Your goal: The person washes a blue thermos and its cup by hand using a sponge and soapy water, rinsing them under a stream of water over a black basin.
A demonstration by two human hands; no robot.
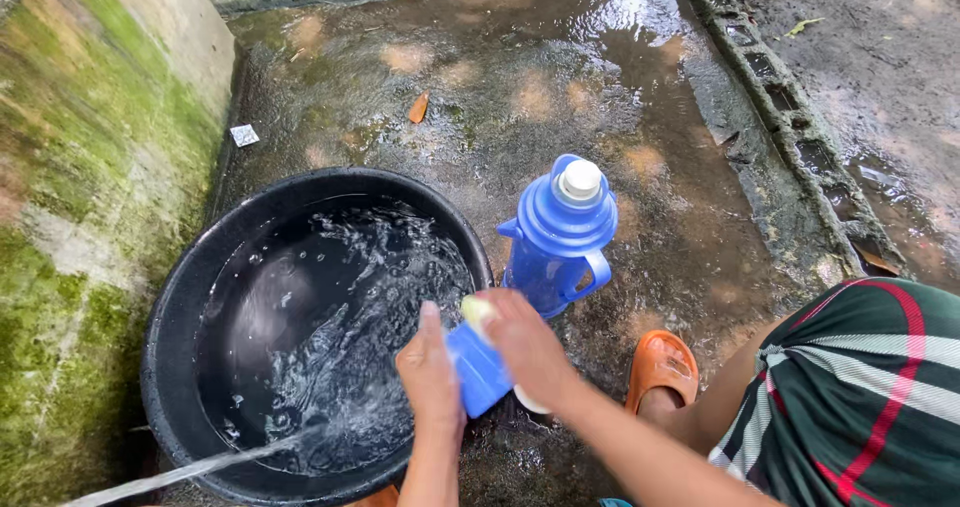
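Hands meet at lower centre of the frame, left hand [432,379] clasping a blue cup [478,369] from its left, right hand [522,345] pressing a yellow sponge [477,311] onto its upper end, cup's long axis tilted over the black basin [170,317] rim.

Wet, stained concrete floor [560,77] glistens under daylight, scattered with an orange dead leaf [418,108]. A moss-covered concrete wall [80,197] rises on the left. A raised, crumbling concrete kerb [790,127] runs along the right, with muddy ground [890,57] beyond.
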